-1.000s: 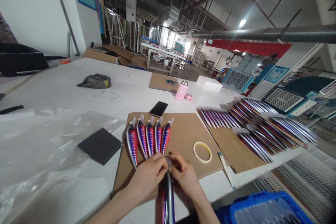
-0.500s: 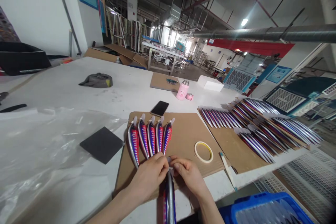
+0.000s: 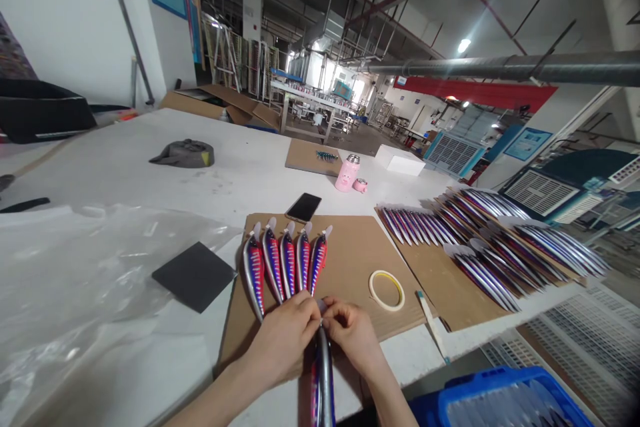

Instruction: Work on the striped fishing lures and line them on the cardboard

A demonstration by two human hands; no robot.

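Both hands meet at the front of a cardboard sheet (image 3: 350, 253), pinching the front end of a long fishing lure (image 3: 323, 380) with red, purple and silver stripes that points toward me. My left hand (image 3: 285, 340) grips it from the left, fingers curled. From the right, my right hand (image 3: 353, 333) closes its fingers on the same tip. Just beyond the hands, a row of several matching lures (image 3: 285, 263) lies side by side on the sheet.
A roll of tape (image 3: 387, 289) lies right of the hands. Boards with many lures (image 3: 490, 233) fill the right. A black square pad (image 3: 194, 275), clear plastic film (image 3: 75, 280), a phone (image 3: 303, 207), a pink bottle (image 3: 347, 173) and a blue crate (image 3: 500, 400) surround the work spot.
The hands stay together on the lure's tip and shift very slightly; nothing else has moved.
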